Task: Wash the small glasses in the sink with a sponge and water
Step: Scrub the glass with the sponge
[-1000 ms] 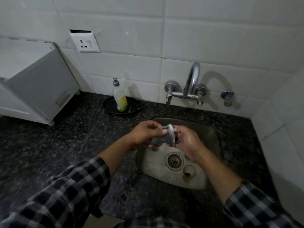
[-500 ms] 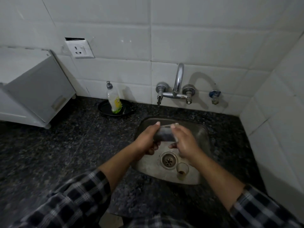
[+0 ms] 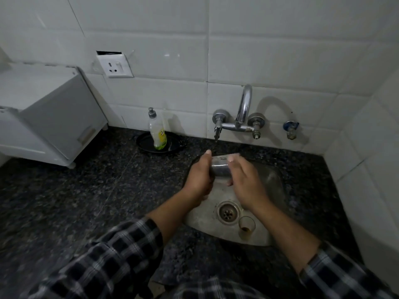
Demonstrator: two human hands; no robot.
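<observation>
Head view: two bare hands meet over the sink [image 3: 274, 175]. The left grip [image 3: 198, 178] is curled round one end of a small glass [image 3: 220, 167] lying on its side. The right grip [image 3: 246, 184] wraps the other end, so both are closed on it with the glass between them, held above the basin. The tap [image 3: 244, 108] stands on the wall beyond the grips, its side spout just above them. The light is dim, so I cannot tell whether water is running or a sponge is tucked in a palm.

To do this step well, I would keep the left grip firm and still. The right should turn and rub round the rim and inside. Wet glass is likely slippery, so it should stay low over the basin.

Count:
- Two small glasses: one held, and a second glass [image 3: 246, 226] standing upright nearer the person than the right grip, beside the drain [image 3: 228, 212], with brown dregs in it.
- One soap bottle [image 3: 157, 132], beyond and left of the left grip, in one black dish [image 3: 172, 147] on the worktop [image 3: 86, 190].
- No sponge that I can make out.
</observation>
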